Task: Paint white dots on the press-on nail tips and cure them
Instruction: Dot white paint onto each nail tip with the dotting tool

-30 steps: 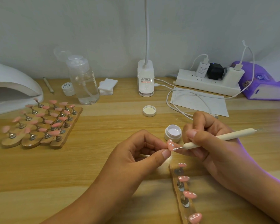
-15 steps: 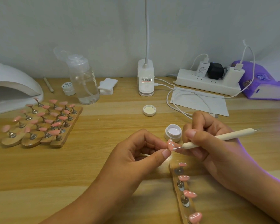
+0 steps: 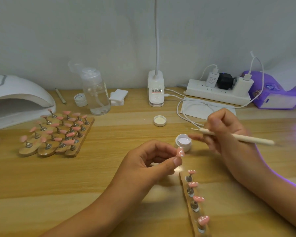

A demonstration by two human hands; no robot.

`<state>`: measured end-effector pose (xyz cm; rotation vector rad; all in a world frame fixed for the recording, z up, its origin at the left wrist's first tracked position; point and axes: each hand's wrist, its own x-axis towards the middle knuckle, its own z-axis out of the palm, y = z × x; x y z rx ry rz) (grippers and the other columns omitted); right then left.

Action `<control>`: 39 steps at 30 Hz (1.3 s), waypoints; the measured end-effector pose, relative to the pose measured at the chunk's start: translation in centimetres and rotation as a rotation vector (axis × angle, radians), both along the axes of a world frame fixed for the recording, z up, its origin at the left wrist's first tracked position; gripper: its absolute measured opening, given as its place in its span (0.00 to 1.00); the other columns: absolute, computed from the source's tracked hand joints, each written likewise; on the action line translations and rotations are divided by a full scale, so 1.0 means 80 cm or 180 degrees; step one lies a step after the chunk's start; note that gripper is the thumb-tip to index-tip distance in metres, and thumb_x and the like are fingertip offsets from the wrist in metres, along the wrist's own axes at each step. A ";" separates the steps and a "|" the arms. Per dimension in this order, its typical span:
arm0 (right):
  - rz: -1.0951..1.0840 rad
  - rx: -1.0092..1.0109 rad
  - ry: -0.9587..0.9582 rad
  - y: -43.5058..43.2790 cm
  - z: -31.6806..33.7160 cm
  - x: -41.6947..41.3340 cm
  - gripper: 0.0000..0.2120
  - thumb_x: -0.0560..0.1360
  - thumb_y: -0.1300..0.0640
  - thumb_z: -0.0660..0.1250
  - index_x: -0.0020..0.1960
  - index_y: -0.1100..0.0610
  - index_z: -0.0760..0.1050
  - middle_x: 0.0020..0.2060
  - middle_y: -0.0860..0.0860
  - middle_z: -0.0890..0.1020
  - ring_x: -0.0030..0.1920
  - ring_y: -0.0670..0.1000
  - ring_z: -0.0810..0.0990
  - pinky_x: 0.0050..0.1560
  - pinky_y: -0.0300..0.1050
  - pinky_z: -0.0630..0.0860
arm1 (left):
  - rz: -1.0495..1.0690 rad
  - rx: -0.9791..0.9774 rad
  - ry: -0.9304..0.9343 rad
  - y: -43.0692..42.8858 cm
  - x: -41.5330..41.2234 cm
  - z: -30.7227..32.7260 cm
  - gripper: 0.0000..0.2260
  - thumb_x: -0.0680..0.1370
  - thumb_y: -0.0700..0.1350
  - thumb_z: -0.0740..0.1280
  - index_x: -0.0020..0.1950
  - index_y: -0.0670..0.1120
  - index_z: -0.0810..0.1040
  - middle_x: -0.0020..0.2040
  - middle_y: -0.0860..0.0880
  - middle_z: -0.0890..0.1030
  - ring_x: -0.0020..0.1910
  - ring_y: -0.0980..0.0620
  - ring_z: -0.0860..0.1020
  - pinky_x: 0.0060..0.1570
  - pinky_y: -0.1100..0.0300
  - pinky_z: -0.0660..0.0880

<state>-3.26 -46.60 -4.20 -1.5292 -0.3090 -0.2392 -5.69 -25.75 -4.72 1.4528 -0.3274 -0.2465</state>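
Your right hand (image 3: 229, 134), fingers curled round the dotting pen (image 3: 255, 140), has lifted off the nail tip (image 3: 180, 152) your left hand (image 3: 143, 168) pinches, toward the paint pot (image 3: 183, 142), probably to reload.

Illumination is bright and even across the desk (image 3: 109, 168). A violet glow tints the frame edge far right of the lamp (image 3: 155, 91) and rims the right forearm (image 3: 272, 194). Shadows under both hands are diffuse. The right hand (image 3: 227, 132) and its stick (image 3: 237, 138) show motion blur; the left hand (image 3: 149, 161) and nail tip (image 3: 180, 151), in front of the lamp, are sharp. Desk lines bow toward the frame edges.
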 end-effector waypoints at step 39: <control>-0.0695 -0.5032 0.0428 0.043 0.020 -0.180 0.17 0.68 0.45 0.52 0.34 0.49 0.77 0.29 0.44 0.74 0.28 0.45 0.76 0.28 0.38 0.60 | 0.0558 0.0310 -0.0879 0.039 -0.004 0.013 0.08 0.67 0.48 0.66 0.30 0.45 0.73 0.26 0.52 0.64 0.26 0.55 0.60 0.26 0.62 0.55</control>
